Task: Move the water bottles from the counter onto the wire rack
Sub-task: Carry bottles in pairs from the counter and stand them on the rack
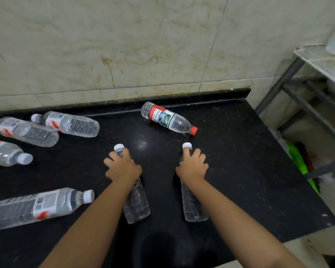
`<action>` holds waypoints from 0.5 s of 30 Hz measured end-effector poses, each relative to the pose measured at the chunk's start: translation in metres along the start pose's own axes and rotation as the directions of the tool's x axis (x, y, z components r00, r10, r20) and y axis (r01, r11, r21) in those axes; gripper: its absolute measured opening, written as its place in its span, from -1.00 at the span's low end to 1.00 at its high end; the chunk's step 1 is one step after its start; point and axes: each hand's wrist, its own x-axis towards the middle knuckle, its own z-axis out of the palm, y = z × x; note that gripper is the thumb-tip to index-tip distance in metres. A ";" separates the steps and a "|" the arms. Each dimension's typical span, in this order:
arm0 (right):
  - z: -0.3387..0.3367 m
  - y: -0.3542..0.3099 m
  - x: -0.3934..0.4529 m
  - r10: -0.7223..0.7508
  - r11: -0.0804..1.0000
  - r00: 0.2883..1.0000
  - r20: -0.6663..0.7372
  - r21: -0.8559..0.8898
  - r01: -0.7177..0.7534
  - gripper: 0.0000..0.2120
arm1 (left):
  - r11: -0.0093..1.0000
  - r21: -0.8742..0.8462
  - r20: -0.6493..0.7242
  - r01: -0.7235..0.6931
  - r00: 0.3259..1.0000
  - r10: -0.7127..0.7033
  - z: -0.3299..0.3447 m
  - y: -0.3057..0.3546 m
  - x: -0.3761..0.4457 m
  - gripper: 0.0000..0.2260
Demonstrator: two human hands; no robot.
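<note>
Two clear white-capped water bottles lie on the black counter (240,151), caps pointing away from me. My left hand (123,167) grips the left bottle (136,206) near its neck. My right hand (192,165) grips the right bottle (191,206) the same way. A red-capped bottle with a red and green label (167,118) lies near the back wall. Several more white-capped bottles lie at the left, among them one at the front left (37,207) and one at the back (70,123). The wire rack (321,60) stands off the counter's right end.
The tiled wall runs behind the counter. Grey metal legs and cross bars of the rack (298,101) drop beside the counter's right edge. Something bright green (300,161) lies low under the rack. A white object sits on the rack's top shelf.
</note>
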 end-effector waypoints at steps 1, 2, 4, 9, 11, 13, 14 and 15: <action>0.002 0.000 0.001 0.010 1.000 1.000 -0.014 -0.013 -0.010 -0.42 | 1.000 -0.014 0.010 0.005 1.000 -0.005 0.003 0.000 0.002 -0.45; 0.004 0.000 0.003 0.013 1.000 1.000 -0.027 -0.022 -0.013 -0.42 | 1.000 -0.019 0.012 0.002 1.000 -0.002 0.006 0.000 0.004 -0.46; 0.005 0.000 0.006 0.013 1.000 0.999 -0.048 -0.003 -0.013 -0.44 | 1.000 -0.030 0.000 -0.009 1.000 0.009 0.007 -0.002 0.007 -0.46; -0.005 0.007 -0.002 -0.023 0.993 0.996 -0.085 0.113 0.033 -0.44 | 0.972 0.039 -0.033 -0.232 0.972 0.233 0.005 0.004 -0.002 -0.53; -0.011 0.017 -0.013 -0.066 0.983 0.988 -0.140 0.158 0.088 -0.45 | 0.921 0.074 -0.040 -0.383 0.921 0.387 0.006 0.016 -0.017 -0.55; -0.019 0.034 -0.026 -0.092 0.959 0.972 -0.215 0.244 0.144 -0.49 | 0.864 0.075 -0.085 -0.498 0.860 0.503 0.007 0.031 -0.034 -0.55; -0.024 0.046 -0.032 -0.101 0.937 0.960 -0.259 0.299 0.179 -0.51 | 0.834 0.072 -0.124 -0.548 0.824 0.552 0.005 0.040 -0.042 -0.54; -0.029 0.058 -0.038 -0.109 0.909 0.944 -0.311 0.354 0.221 -0.53 | 0.794 0.067 -0.175 -0.604 0.776 0.606 0.003 0.050 -0.052 -0.52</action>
